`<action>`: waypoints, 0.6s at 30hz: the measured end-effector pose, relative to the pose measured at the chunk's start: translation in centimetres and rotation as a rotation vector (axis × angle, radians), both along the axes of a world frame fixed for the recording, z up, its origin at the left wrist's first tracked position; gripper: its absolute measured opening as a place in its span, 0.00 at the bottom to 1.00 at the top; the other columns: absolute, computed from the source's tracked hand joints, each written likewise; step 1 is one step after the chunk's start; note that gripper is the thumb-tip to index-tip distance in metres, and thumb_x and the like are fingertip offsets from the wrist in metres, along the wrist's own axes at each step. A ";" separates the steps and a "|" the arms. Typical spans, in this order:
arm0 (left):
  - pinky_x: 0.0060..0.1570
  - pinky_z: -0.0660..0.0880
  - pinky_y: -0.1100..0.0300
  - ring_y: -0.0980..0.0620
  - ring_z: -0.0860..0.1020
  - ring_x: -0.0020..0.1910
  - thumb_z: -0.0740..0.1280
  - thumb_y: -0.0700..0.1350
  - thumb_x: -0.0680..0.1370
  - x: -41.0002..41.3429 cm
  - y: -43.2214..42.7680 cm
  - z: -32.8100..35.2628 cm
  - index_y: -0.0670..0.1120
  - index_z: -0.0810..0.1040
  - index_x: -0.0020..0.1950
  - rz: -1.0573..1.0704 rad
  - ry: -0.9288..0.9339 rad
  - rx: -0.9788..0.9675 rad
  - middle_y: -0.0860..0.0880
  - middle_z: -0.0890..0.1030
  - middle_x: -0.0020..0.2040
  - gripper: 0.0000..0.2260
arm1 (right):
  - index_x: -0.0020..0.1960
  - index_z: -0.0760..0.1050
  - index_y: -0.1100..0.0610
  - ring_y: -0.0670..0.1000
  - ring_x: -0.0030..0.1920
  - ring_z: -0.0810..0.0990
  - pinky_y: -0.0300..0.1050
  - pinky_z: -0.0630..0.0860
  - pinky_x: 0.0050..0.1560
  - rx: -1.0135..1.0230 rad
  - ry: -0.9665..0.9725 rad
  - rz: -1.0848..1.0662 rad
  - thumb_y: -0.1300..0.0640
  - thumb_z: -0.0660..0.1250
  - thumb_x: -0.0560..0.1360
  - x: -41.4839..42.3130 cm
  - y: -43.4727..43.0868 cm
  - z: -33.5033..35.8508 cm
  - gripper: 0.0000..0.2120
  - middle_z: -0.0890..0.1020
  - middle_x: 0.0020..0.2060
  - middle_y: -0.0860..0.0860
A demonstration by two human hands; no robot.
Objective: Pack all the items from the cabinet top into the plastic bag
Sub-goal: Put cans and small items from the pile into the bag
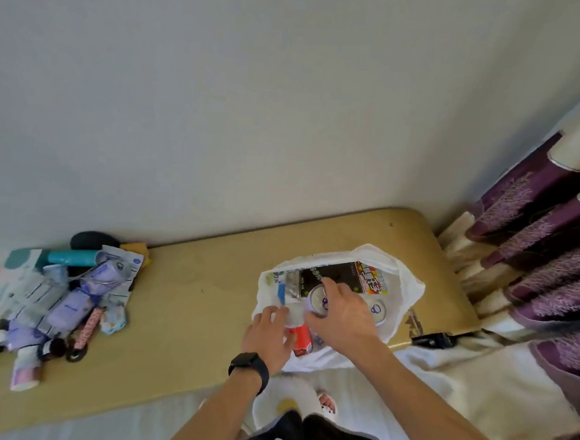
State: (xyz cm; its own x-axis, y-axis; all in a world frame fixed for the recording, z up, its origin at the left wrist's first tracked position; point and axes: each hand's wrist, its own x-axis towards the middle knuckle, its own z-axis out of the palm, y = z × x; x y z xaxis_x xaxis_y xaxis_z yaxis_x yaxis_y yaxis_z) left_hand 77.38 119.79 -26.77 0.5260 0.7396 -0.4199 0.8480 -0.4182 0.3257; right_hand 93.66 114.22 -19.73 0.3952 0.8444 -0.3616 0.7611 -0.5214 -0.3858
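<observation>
Head view: right hand (342,314) grip encircles can (318,299) over plastic bag (410,290).

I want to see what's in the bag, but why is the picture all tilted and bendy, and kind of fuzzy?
Head view: the wide lens bends the cabinet top edge and tilts the room; the right hand and left hand look soft from motion over the plastic bag; the pile of items is blurry near the left edge; lighting is even daylight, no strong glare.

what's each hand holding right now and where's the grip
Right hand grips a purple-topped can around its side, over the plastic bag. Left hand pinches the bag's near rim.
</observation>
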 end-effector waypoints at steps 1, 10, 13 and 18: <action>0.65 0.69 0.53 0.47 0.66 0.70 0.59 0.57 0.80 -0.3 -0.3 -0.1 0.53 0.61 0.76 0.030 -0.013 -0.014 0.49 0.64 0.74 0.25 | 0.76 0.59 0.53 0.58 0.61 0.74 0.51 0.71 0.62 0.010 -0.023 0.002 0.43 0.63 0.73 0.1 0.5 0.1 0.35 0.73 0.63 0.54; 0.74 0.56 0.46 0.42 0.52 0.78 0.65 0.64 0.74 -1.9 -1.8 -1.8 0.56 0.46 0.79 0.471 -0.109 -0.165 0.46 0.46 0.80 0.41 | 0.77 0.63 0.51 0.56 0.63 0.74 0.47 0.71 0.63 -0.088 0.148 -0.084 0.48 0.60 0.79 2.5 4.2 -3.3 0.27 0.72 0.68 0.56; 0.70 0.64 0.43 0.38 0.61 0.75 0.73 0.57 0.72 -2.0 -0.6 -2.8 0.53 0.43 0.80 0.923 -0.374 -0.510 0.43 0.53 0.79 0.48 | 0.73 0.68 0.53 0.57 0.63 0.74 0.49 0.70 0.63 -0.125 0.060 -0.078 0.45 0.59 0.80 3.4 4.2 -3.9 0.23 0.75 0.65 0.56; 0.66 0.67 0.48 0.39 0.67 0.72 0.75 0.49 0.74 -2.4 0.6 -3.6 0.45 0.44 0.80 1.119 -0.509 -0.728 0.41 0.62 0.77 0.47 | 0.75 0.64 0.55 0.57 0.71 0.66 0.53 0.65 0.71 -0.149 0.072 -0.096 0.41 0.60 0.79 4.1 2.8 -4.5 0.30 0.69 0.72 0.55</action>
State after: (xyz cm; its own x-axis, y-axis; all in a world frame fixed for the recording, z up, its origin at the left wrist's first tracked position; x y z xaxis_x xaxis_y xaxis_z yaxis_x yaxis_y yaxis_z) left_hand 75.01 120.40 -30.36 0.0254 0.5641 -0.8253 0.3418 0.7709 0.5375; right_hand 97.74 117.02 -24.23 0.4400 0.7389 -0.5103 0.6785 -0.6458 -0.3501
